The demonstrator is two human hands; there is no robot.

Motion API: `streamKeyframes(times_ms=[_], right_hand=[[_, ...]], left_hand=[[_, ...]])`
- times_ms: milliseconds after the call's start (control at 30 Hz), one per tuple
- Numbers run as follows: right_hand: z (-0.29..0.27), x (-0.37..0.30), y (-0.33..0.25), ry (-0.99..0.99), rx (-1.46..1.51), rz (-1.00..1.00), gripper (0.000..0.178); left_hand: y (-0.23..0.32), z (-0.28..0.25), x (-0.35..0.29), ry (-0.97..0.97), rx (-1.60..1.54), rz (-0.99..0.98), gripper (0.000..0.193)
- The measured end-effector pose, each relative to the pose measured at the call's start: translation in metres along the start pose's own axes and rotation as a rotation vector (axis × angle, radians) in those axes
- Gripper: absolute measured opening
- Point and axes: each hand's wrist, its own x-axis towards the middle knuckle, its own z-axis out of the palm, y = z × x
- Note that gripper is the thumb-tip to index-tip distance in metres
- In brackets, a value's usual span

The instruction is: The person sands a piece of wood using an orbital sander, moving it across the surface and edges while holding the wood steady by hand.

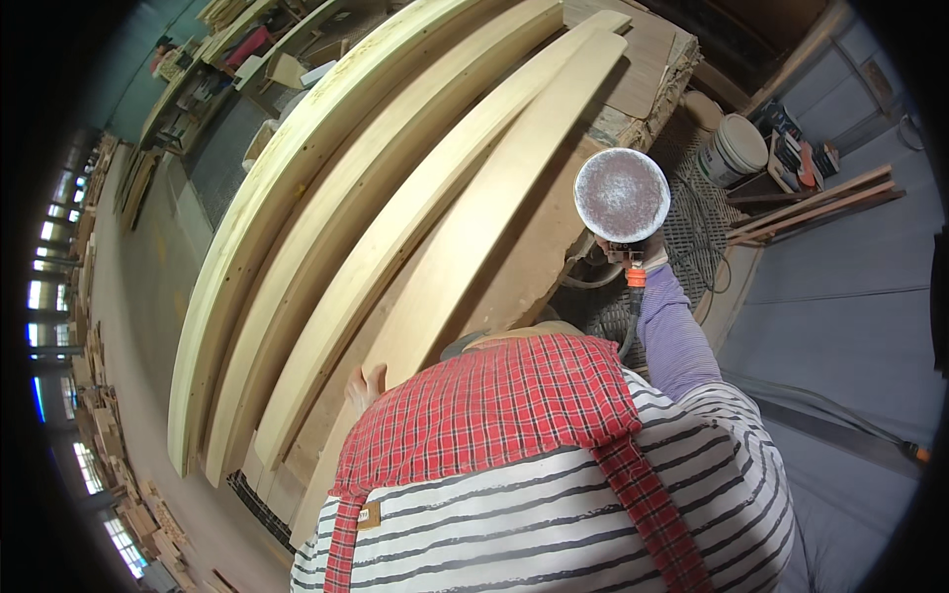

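My right hand [652, 253] is closed around a disc sander [622, 195]. Its round, worn sanding pad, brownish with a whitish dusting, faces up. A hose with an orange fitting [636, 278] hangs beneath it. My left hand [367, 386] shows only in part at the edge of my red plaid apron. Its visible fingers are apart and rest on the nearest pale wooden board [474, 237], a long, tapered piece. Beyond it lie several curved wooden beams [346, 222], side by side on the workbench [529, 272].
A white bucket [733, 151] and a box of tools [799, 163] stand at the right, by wooden strips [816, 206] against a grey wall. Hoses [707, 262] lie on the dark mat [603, 311]. Stacked timber [153, 524] lines the far left side.
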Motion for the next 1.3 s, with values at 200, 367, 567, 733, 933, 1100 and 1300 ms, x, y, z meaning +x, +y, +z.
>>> streamKeyframes(times_ms=[200, 367, 567, 733, 933, 1100, 1300], right_hand=[[0.023, 0.004, -0.003, -0.220, -0.169, 0.136, 0.078], [0.141, 0.009, 0.073, 0.157, -0.517, -0.188, 0.042], [0.203, 0.029, 0.153, -0.382, -1.949, -0.576, 0.066], [0.199, 0.016, 0.153, -0.659, -2.072, -0.617, 0.061], [0.165, 0.019, 0.123, -0.736, -1.919, -0.690, 0.061], [0.145, 0.022, 0.077, -0.699, -1.909, -0.746, 0.060], [0.112, 0.014, 0.011, -0.472, -1.816, -0.941, 0.059]], left_hand=[[-0.057, 0.005, -0.047, -0.001, 0.177, 0.054, 0.056], [0.066, -0.023, 0.012, -0.201, -0.590, -0.005, 0.041], [0.191, 0.029, 0.085, -0.770, -1.361, 0.197, 0.044], [0.195, 0.034, 0.083, -0.542, -1.212, 0.477, 0.050], [0.209, 0.064, 0.082, -0.539, -1.212, 0.382, 0.044], [0.239, 0.075, 0.096, -0.518, -1.166, 0.345, 0.040], [0.309, 0.110, 0.130, -0.556, -1.070, 0.444, 0.035]])
